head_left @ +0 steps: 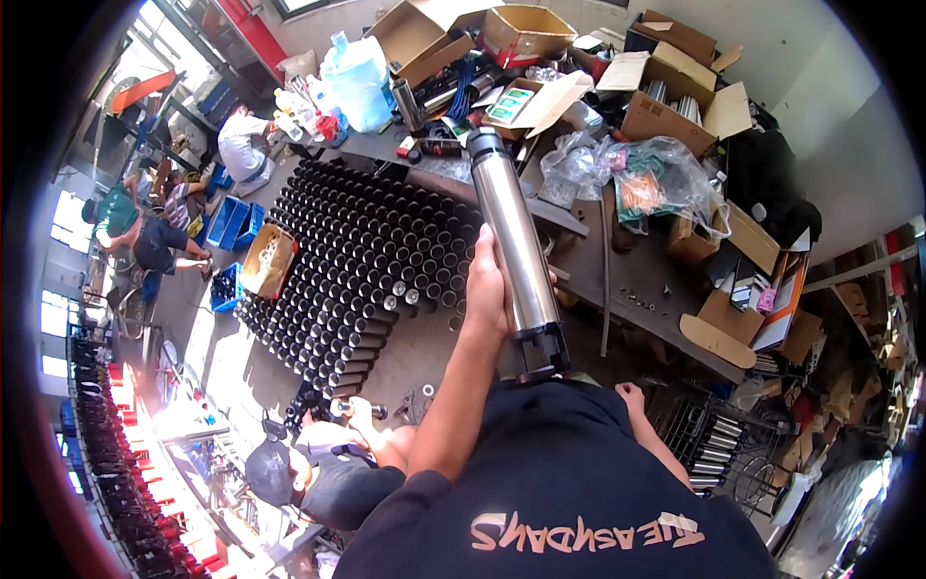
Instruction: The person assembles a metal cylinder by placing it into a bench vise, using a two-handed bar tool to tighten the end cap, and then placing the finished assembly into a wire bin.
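A long, shiny steel cylinder (516,236) with a black cap at its far end and a black notched fitting at its near end is in front of my body, slightly tilted. My left hand (490,289) wraps round its middle from the left side; most of the fingers are hidden behind it. Down at my right side, by the dark shirt, is my right hand (630,396), apart from the cylinder. Its fingers look curled in, and no object shows in them. Many black-rimmed tubes (357,256) stand upright in close rows on the floor to the left.
A cluttered workbench (637,280) runs along the far and right side, with cardboard boxes (666,116), plastic bags (656,179) and a blue water jug (355,82). A person in a dark cap (270,473) sits close at lower left, handling a tube. A wire basket (714,434) stands right.
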Available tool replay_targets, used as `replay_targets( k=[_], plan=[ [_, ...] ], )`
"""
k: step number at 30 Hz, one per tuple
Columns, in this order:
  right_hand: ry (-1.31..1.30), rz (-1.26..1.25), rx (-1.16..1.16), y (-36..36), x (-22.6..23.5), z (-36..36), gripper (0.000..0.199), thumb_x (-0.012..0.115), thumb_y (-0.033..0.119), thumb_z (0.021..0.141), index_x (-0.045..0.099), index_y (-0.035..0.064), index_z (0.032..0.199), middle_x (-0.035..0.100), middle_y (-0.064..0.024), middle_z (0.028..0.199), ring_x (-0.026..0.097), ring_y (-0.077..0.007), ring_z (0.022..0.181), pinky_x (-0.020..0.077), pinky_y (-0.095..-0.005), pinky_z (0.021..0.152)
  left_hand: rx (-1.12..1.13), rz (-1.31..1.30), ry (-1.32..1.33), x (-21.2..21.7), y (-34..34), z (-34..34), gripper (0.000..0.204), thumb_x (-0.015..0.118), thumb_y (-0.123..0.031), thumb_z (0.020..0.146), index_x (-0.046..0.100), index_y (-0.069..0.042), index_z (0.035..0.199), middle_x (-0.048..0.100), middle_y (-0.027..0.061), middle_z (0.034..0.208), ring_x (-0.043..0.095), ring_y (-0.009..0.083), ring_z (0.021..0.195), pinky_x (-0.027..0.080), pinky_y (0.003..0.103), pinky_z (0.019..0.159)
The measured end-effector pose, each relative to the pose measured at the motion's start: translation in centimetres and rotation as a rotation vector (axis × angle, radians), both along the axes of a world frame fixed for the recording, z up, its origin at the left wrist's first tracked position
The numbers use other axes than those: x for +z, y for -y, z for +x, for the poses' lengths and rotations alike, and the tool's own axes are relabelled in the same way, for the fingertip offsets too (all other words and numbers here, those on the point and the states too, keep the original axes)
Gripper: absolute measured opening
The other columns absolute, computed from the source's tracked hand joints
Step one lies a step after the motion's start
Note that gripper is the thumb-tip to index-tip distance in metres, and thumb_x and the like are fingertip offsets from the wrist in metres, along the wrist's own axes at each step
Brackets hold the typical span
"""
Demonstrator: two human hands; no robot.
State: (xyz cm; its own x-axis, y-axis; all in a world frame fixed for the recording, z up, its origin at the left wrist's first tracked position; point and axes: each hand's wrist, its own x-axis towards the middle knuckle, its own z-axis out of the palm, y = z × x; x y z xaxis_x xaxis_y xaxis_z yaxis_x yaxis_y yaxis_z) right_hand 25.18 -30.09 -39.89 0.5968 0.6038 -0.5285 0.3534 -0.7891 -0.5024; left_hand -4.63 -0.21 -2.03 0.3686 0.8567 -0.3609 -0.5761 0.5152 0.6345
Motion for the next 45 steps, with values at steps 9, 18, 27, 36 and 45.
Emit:
replay_targets(
  k=[9, 18, 27, 36, 45],
  plan=[
    [0.063, 0.544, 0.061, -6.5, 10.3, -3.1, 0.018, 0.065, 0.016, 0.092, 0.068, 0.0029, 0.104, 0.072, -0.0067, 0.083, 0.066, -0.0145, 0.073, 0.052, -0.0304, 0.068, -0.049, 0.036, 0.471, -1.8, 0.9, 2.5, 0.073, 0.039, -0.068, 0.097, 0.054, 0.002, 0.111, 0.063, 0.0153, 0.093, 0.068, 0.0275, 0.078, 0.06, 0.042, 0.068],
    [0.01, 1.186, 0.572, -17.3, 28.3, -9.3, 0.098, 0.09, 0.043, 0.068, 0.04, 0.0006, 0.14, 0.047, -0.0203, 0.137, 0.047, -0.0341, 0.126, 0.0427, -0.0408, 0.099, 0.064, -0.179, -0.007, -7.7, 3.3, 7.4, 0.034, 0.063, -0.028, 0.094, 0.054, 0.0, 0.111, 0.064, 0.0126, 0.089, 0.069, 0.0275, 0.072, 0.061, 0.04, 0.065],
    [-0.081, 1.45, 0.377, -30.0, 34.8, -14.4, 0.068, 0.08, 0.032, 0.087, 0.039, 0.0059, 0.134, 0.052, -0.0145, 0.127, 0.053, -0.0265, 0.118, 0.0411, -0.0394, 0.103, -0.237, -0.011, -0.335, -2.3, -2.9, 2.6, 0.065, 0.055, -0.041, 0.103, 0.034, 0.0, 0.149, 0.062, 0.0091, 0.109, 0.059, 0.011, 0.089, 0.051, 0.027, 0.078],
    [-0.18, 1.069, 0.06, -36.8, 34.6, -16.0, 0.061, 0.049, 0.047, 0.105, 0.04, 0.0035, 0.147, 0.046, -0.0142, 0.147, 0.039, -0.0264, 0.142, 0.0322, -0.0449, 0.116, -0.147, 1.342, -0.567, 3.8, -17.4, 0.1, 0.096, 0.082, -0.055, 0.072, 0.043, -0.003, 0.143, 0.048, 0.0225, 0.126, 0.047, 0.0405, 0.118, 0.04, 0.05, 0.102],
    [-0.139, 1.051, 0.654, -37.8, 35.6, -14.4, 0.044, 0.052, 0.037, 0.1, 0.049, 0.0048, 0.129, 0.053, -0.0093, 0.13, 0.047, -0.0213, 0.124, 0.0362, -0.0377, 0.103, -0.381, 1.874, -0.241, 3.7, -23.6, 4.1, 0.078, 0.083, -0.053, 0.06, 0.063, -0.005, 0.117, 0.053, 0.0218, 0.128, 0.042, 0.0453, 0.135, 0.03, 0.063, 0.112]
  ],
)
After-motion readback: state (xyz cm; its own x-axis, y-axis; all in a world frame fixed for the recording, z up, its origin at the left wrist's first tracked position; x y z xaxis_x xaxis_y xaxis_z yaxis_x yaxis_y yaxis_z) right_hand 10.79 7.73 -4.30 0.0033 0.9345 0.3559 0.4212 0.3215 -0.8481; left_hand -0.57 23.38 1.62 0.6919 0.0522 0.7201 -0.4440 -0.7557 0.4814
